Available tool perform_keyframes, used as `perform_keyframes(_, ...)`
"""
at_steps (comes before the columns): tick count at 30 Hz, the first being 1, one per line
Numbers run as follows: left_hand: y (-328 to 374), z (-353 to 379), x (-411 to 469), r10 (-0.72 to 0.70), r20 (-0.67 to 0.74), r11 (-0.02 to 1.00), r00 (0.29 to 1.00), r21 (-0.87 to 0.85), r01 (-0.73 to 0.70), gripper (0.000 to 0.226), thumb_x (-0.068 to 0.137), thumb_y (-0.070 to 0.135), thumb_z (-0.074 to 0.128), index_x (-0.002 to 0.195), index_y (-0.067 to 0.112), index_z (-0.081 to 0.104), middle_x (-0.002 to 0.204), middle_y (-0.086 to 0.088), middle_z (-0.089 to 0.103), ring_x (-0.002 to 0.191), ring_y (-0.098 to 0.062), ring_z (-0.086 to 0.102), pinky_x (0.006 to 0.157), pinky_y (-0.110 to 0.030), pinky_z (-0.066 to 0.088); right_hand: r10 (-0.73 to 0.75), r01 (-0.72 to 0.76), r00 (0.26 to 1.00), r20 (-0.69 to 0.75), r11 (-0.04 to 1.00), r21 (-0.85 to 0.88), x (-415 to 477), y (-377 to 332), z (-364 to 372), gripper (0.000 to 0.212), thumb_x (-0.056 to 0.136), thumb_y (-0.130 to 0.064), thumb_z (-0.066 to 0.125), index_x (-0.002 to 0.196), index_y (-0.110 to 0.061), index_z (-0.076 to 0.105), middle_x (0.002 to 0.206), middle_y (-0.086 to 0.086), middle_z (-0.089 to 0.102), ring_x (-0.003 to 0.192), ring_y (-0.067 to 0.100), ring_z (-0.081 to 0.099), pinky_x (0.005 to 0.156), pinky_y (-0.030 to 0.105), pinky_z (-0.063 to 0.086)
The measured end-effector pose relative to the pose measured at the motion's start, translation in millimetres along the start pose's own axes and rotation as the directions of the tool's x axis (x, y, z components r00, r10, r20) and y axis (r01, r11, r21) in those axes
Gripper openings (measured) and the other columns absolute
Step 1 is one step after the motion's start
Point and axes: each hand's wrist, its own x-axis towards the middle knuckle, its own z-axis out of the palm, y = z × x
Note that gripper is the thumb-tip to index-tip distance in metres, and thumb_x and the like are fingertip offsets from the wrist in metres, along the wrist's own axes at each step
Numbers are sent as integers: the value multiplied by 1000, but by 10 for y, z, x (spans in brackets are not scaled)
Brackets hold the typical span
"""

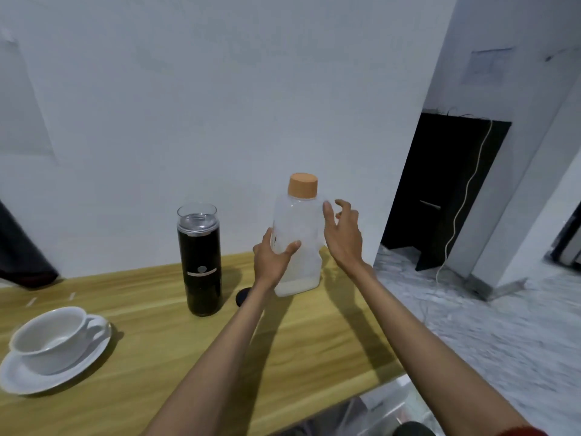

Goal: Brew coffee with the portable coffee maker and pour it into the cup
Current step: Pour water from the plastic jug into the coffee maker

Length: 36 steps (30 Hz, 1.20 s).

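Note:
A tall black portable coffee maker [202, 262] with a clear top stands upright on the wooden table [157, 357]. A white cup [50, 336] sits on a white saucer [53, 372] at the near left. A translucent plastic bottle [298, 243] with an orange cap [302, 185] stands at the table's far right; a little pale liquid lies at its bottom. My left hand [273, 259] grips the bottle's lower left side, thumb across the front. My right hand [342, 234] hovers by the bottle's right shoulder with fingers spread, holding nothing.
A small black round object [242, 296] lies on the table behind my left forearm. The white wall runs just behind the table. To the right the table ends over a marble floor [471, 325], where a white cable [456, 221] hangs by a dark opening.

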Motion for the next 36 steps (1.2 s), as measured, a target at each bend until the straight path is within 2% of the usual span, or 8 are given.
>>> perform_keyframes(3, -203, 88, -165, -84, -49, 996, 995, -2, 84, 77, 88, 48, 70, 153, 23, 36, 149, -9, 45, 136, -29, 44, 107, -39, 41, 293, -302, 952, 85, 944, 131, -364, 513, 208, 62, 99, -65, 30, 144, -22, 39, 143, 11, 44, 121, 30, 54, 91, 36, 39)
perform_keyframes(7, -392, 195, -269, -60, -55, 998, 997, -10, 60, 71, 96, 40, 62, 156, 23, 28, 151, -10, 44, 139, -28, 40, 110, -42, 39, 342, -403, 898, 277, 891, 209, -598, 815, 502, 57, 103, -56, 36, 147, -20, 41, 146, 5, 51, 131, 26, 50, 93, 28, 37)
perform_keyframes(10, -421, 250, -212, -53, -69, 999, 996, -11, 52, 70, 98, 39, 60, 157, 25, 26, 148, -11, 46, 135, -29, 45, 110, -43, 40, 292, -370, 902, 319, 902, 221, -586, 881, 656, 54, 104, -52, 37, 148, -22, 40, 145, 2, 53, 131, 25, 51, 98, 29, 39)
perform_keyframes(13, -435, 295, -72, -41, -55, 999, 998, -10, 41, 69, 99, 36, 59, 157, 24, 25, 148, -11, 45, 137, -29, 43, 111, -45, 39, 293, -362, 904, 313, 913, 190, -451, 968, 772, 52, 105, -50, 32, 149, -22, 39, 145, 4, 53, 131, 27, 50, 107, 39, 41)
perform_keyframes(19, -468, 400, 354, -51, -11, 999, 999, 4, 51, 69, 101, 26, 56, 159, 24, 18, 152, -12, 39, 138, -29, 40, 114, -44, 36, 200, -274, 923, 330, 942, 195, -43, 1126, 996, 49, 108, -39, 32, 153, -20, 33, 144, 8, 52, 129, 29, 51, 103, 36, 42)
perform_keyframes(22, -478, 418, 579, -69, 37, 997, 997, 18, 69, 74, 100, 13, 54, 160, 23, 12, 152, -14, 37, 139, -29, 39, 115, -42, 36, 212, -286, 913, 349, 942, 176, 146, 1179, 1115, 53, 107, -39, 34, 156, -22, 26, 149, 11, 45, 134, 30, 46, 112, 43, 38)
perform_keyframes(27, -522, 422, 863, -85, 98, 996, 992, 31, 83, 83, 94, 2, 50, 160, 26, 6, 148, -17, 39, 131, -32, 46, 109, -39, 43, 231, -309, 898, 374, 937, 162, 402, 1256, 1241, 58, 107, -37, 37, 159, -19, 18, 156, 11, 36, 141, 29, 39, 117, 43, 32)
perform_keyframes(36, -608, 438, 1002, -81, 132, 997, 988, 23, 79, 93, 89, -3, 50, 159, 33, 2, 150, -13, 35, 118, -30, 54, 70, -23, 53, 225, -328, 855, 466, 932, 152, 577, 1324, 1289, 61, 108, -27, 36, 160, -16, 7, 163, 4, 25, 149, 22, 26, 122, 40, 22)
